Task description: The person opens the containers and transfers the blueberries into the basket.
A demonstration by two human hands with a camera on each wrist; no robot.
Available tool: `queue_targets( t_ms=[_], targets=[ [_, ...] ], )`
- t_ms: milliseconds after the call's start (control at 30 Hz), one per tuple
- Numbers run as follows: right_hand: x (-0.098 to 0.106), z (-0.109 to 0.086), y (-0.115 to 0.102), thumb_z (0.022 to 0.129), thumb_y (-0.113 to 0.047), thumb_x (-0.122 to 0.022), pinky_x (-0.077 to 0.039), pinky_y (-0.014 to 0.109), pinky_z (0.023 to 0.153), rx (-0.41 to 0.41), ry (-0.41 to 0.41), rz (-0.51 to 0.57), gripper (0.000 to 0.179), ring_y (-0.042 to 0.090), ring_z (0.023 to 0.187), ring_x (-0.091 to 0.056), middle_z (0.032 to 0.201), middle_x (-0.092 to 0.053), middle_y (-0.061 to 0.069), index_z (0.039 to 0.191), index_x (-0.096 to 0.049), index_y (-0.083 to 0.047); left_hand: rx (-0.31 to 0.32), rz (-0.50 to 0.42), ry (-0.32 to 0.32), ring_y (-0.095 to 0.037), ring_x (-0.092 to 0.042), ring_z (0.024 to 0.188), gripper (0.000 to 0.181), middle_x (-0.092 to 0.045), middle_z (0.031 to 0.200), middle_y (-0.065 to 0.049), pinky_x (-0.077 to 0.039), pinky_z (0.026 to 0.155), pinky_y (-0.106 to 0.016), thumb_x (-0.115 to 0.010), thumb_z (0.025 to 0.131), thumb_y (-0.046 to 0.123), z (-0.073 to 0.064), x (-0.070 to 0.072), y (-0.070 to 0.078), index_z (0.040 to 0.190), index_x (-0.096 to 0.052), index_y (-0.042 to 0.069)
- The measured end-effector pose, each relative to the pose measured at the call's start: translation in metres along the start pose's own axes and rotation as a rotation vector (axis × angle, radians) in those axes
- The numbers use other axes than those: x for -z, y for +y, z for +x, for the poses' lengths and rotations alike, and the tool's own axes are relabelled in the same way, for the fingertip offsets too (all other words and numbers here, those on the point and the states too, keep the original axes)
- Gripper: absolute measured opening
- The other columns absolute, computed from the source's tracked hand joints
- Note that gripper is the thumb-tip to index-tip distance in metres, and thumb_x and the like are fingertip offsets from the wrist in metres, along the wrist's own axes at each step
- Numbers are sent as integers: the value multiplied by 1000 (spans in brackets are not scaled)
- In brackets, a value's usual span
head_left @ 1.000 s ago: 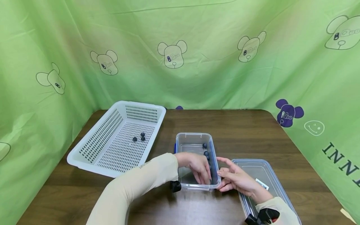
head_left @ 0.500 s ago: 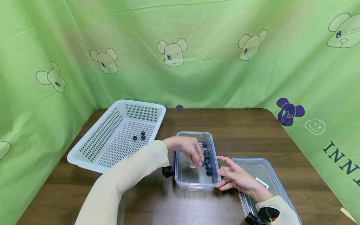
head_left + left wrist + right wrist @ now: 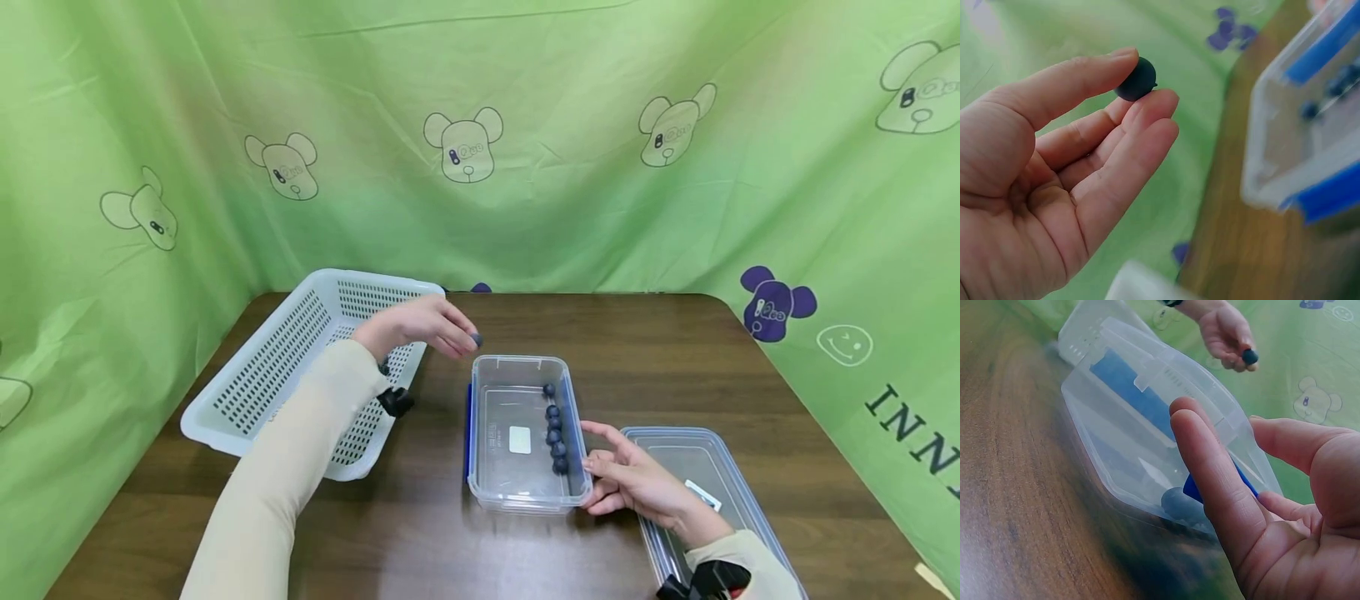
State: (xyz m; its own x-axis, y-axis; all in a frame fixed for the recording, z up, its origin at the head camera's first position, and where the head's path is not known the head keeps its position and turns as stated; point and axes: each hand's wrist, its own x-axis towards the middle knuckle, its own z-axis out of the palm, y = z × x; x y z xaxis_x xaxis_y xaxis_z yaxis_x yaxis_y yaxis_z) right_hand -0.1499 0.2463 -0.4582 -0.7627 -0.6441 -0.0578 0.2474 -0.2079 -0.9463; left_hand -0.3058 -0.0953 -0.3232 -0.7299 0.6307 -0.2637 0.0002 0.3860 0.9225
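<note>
Between thumb and fingertips, my left hand (image 3: 427,323) pinches a dark blue blueberry (image 3: 1137,80), raised over the right rim of the white slotted basket (image 3: 258,417). Beside it, a clear plastic box (image 3: 498,487) with blue side clips stands uncovered. A row of several blueberries (image 3: 555,437) lies along its right wall inside. My right hand (image 3: 637,479) rests against that wall near the front corner, fingers mostly straight in the right wrist view. My left forearm and hand cover part of the basket; one blueberry (image 3: 384,367) peeks out there.
A clear lid (image 3: 720,467) with blue edging lies on the brown table (image 3: 420,533) at the right, partly under the right forearm. A green printed cloth (image 3: 555,233) hangs behind and around the table.
My left hand has risen out of the clear box with a blueberry and moved left and back, to the basket's rim. My right hand has kept its place at the box wall.
</note>
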Motion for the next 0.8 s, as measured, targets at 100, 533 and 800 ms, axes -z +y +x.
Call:
queue_targets(
  t_ms=[100,533,800],
  targets=[
    [1,-1,-1,105,-4,-47,-62,36,73,-6,2,0,48,21,79,-72,112,-59,13,142,-35,-32,1,-67,102,-25,-72,88,31,-71,101,-23,-58,90,-41,-66,91,-5,-10,25,-9,119,-59,-16],
    [1,1,2,105,-3,-46,-62,35,72,1,-10,12,48,21,79,-72,110,-61,12,143,-33,-29,109,-212,389,-14,-70,86,43,-71,100,-11,-51,100,-42,-60,96,-5,-46,93,-74,133,-44,-22],
    [2,0,0,104,-3,-47,-62,35,72,-2,-9,10,49,19,78,-72,106,-61,9,142,-34,-31,297,-112,436,-18,-71,77,21,-72,92,-19,-60,84,-37,-68,88,-6,-55,94,-104,108,-66,-14]
  ],
)
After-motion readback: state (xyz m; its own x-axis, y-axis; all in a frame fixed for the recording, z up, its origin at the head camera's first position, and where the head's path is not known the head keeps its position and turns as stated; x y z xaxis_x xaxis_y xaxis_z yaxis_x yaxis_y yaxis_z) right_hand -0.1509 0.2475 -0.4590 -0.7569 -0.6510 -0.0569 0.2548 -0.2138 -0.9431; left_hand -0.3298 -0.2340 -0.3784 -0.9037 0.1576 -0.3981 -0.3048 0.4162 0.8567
